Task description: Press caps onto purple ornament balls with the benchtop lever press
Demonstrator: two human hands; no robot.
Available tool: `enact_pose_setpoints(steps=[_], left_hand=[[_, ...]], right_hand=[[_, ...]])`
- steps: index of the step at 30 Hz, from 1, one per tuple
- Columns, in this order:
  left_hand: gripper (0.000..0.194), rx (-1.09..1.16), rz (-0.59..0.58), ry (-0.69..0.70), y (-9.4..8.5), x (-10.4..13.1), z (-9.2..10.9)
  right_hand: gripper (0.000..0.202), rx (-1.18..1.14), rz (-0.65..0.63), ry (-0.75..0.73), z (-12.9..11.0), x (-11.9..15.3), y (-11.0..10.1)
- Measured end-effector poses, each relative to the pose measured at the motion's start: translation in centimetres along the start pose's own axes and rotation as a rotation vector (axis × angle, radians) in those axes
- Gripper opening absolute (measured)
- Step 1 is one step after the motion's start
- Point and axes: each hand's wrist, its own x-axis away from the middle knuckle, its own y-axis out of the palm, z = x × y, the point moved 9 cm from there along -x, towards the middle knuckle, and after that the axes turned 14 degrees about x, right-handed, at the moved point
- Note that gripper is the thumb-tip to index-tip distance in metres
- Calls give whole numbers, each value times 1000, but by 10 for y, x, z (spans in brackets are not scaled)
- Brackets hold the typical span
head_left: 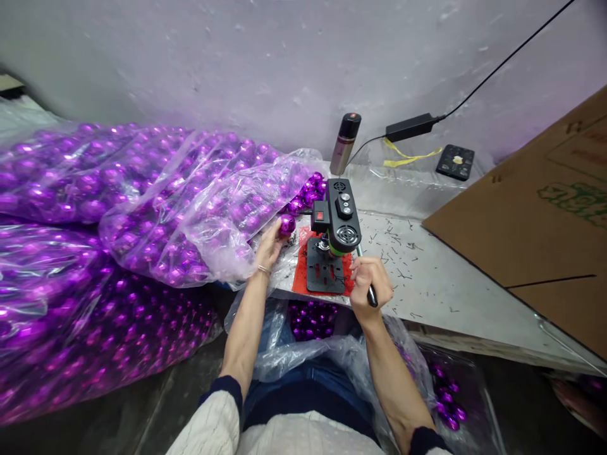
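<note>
A small black press machine (pixel 345 215) with a red switch stands on a red sheet (pixel 300 277) on the table. My right hand (pixel 370 284) is closed round the black-tipped lever (pixel 372 296) at the machine's right side. Left of the machine, my left hand (pixel 271 245) holds a shiny purple ball (pixel 287 224) at its fingertips. More purple balls (pixel 310 194) lie just behind, at the mouth of a clear plastic bag (pixel 222 208) full of them. The machine's black base plate (pixel 324 272) has slots and bears no ball that I can make out.
A spray can (pixel 344 148), a black power adapter (pixel 410 127), a yellow strap (pixel 410 158) and a black plate (pixel 455 162) lie behind. A cardboard box (pixel 535 227) leans at right. Dark scraps litter the table (pixel 403 272). An open bag of balls (pixel 313 319) hangs below.
</note>
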Motion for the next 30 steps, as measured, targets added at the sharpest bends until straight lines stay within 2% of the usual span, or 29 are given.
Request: enact_pose_setpoints(steps=[3, 8, 12, 16, 25, 30], left_hand=[[43, 72, -15, -93, -7, 30, -15], [57, -8, -105, -156, -1, 70, -37], [58, -73, -159, -118, 6, 86, -46], [53, -75, -178, -89, 12, 92, -54], [63, -504, -232, 222, 23, 94, -61], [59, -747, -323, 416, 37, 99, -52]], right_hand=[[30, -10, -1, -2, -1, -2, 0], [31, -1, -23, -10, -5, -8, -1], [31, 3, -52, 16, -8, -16, -2], [31, -29, -77, 28, -10, -23, -3], [30, -5, -95, -9, -16, -28, -3], [28, 7, -99, -14, -16, -25, -4]])
